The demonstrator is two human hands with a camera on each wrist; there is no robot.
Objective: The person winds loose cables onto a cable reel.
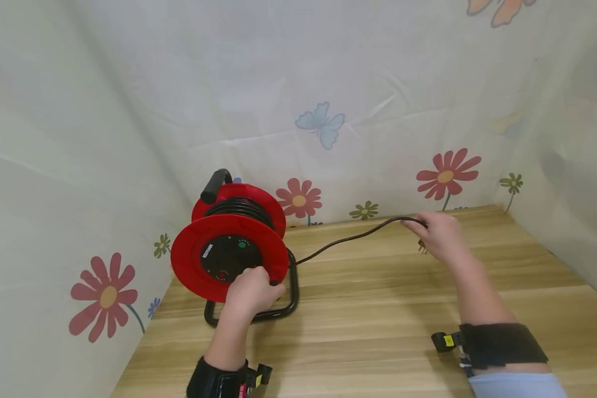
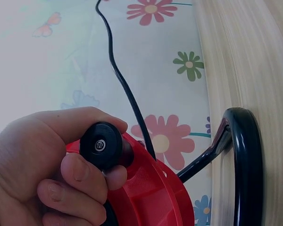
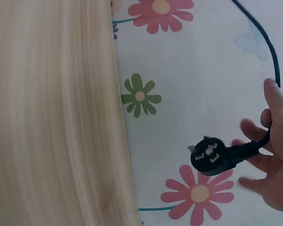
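1. My left hand [image 2: 52, 165] pinches the black crank knob [image 2: 101, 144] of the red cable reel [image 1: 229, 243], which stands near the desk's [image 1: 378, 309] back left corner.
2. My right hand [image 1: 440, 235] loosely holds the cable [image 1: 348, 239] beside its plug [image 3: 210, 157], raised near the desk's back edge.
3. I judge most cable wound, one stretch still out.
4. The reel's white label is unreadable.

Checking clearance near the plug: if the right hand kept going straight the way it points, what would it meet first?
Probably the flowered cloth wall; the right hand holding the plug points across bare table toward it, though depth is unclear.
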